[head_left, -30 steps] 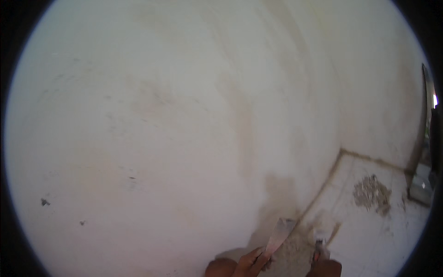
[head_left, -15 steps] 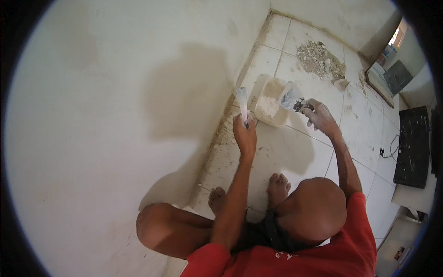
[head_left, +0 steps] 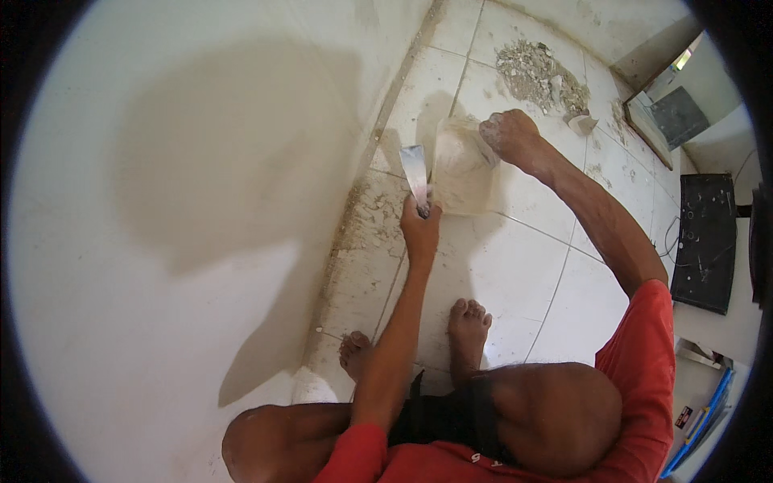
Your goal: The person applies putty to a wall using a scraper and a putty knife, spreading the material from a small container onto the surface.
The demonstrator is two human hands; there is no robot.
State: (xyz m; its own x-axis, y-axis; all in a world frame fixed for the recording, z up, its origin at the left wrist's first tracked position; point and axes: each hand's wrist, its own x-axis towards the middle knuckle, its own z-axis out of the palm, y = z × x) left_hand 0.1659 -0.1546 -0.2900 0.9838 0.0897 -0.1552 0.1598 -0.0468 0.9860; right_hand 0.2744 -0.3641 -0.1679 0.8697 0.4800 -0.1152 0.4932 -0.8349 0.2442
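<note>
My left hand point(head_left: 420, 228) is closed round the handle of a narrow putty knife point(head_left: 414, 167), its metal blade pointing up and away from me. Just right of that blade, a translucent plastic tub point(head_left: 471, 201) with whitish paste point(head_left: 457, 153) in it rests on the tiles. At the tub's far right rim my right hand point(head_left: 510, 135) is clenched round a wide putty knife point(head_left: 488, 154). Only a grey bit of its blade shows inside the tub; the hand hides the handle.
A pale, stained wall point(head_left: 201, 161) rises close on my left, with crumbs along its foot. Beyond the tub lies a heap of rubble point(head_left: 541, 76) on the tiled floor point(head_left: 535, 282). To the right are a framed mirror point(head_left: 654, 129) and a dusty black panel point(head_left: 703, 243).
My right hand has swung left and away from me, taking the wide putty knife into the tub. My left hand still holds the narrow one beside it. The view has shifted slightly.
</note>
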